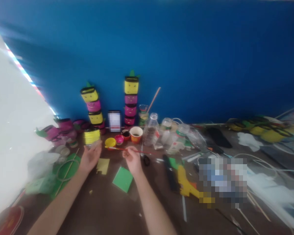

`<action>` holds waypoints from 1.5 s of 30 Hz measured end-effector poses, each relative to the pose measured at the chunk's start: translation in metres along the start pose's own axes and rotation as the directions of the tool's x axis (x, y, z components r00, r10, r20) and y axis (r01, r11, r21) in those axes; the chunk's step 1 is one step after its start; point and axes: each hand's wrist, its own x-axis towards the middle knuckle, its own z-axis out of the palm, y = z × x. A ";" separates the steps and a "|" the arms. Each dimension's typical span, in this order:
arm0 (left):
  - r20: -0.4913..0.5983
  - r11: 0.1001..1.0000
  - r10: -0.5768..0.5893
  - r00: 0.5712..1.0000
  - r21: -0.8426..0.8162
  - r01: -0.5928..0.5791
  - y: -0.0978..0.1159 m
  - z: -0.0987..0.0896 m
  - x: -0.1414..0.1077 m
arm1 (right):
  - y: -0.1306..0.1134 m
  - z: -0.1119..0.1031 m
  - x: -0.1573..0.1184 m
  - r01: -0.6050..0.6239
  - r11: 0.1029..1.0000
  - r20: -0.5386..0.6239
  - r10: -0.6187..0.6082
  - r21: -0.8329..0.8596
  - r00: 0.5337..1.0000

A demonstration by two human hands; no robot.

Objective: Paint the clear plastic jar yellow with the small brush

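Observation:
My left hand (90, 158) is closed around the lower part of a clear plastic bottle piece painted yellow (91, 137), held up at the left. In my right hand (132, 159) a thin red paintbrush (143, 152) is pinched, lying nearly level. Its tip points left, at the pot of yellow paint (110, 143); whether it touches the paint I cannot tell. Beside that pot stand a pink paint pot (119, 140), a pot of dark paint (125, 133) and a paper cup (136, 138). Below my hands lie a green paper square (122, 180) and a yellow paper piece (103, 166).
Two stacks of yellow and purple face cups (131, 86) lean against the blue wall (186, 58). Clear plastic bottles (151, 130) stand behind my right hand. Scissors (146, 160), a yellow glue gun (184, 182) and cables lie to the right. Plastic bags (41, 164) sit left.

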 end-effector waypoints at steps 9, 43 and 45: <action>0.224 0.996 -0.094 0.970 0.026 0.091 -0.016 -0.018 -0.008 | -0.005 -0.002 -0.001 0.009 1.000 -0.004 -0.008 0.015 1.000; 0.013 0.986 -0.150 0.989 0.076 0.148 -0.079 0.002 -0.020 | -0.037 0.005 -0.032 0.254 0.832 0.007 -0.288 -0.493 0.958; 0.025 0.982 -0.177 0.984 0.076 0.175 -0.079 0.002 -0.021 | -0.034 0.003 -0.031 0.249 0.820 0.002 -0.289 -0.515 0.957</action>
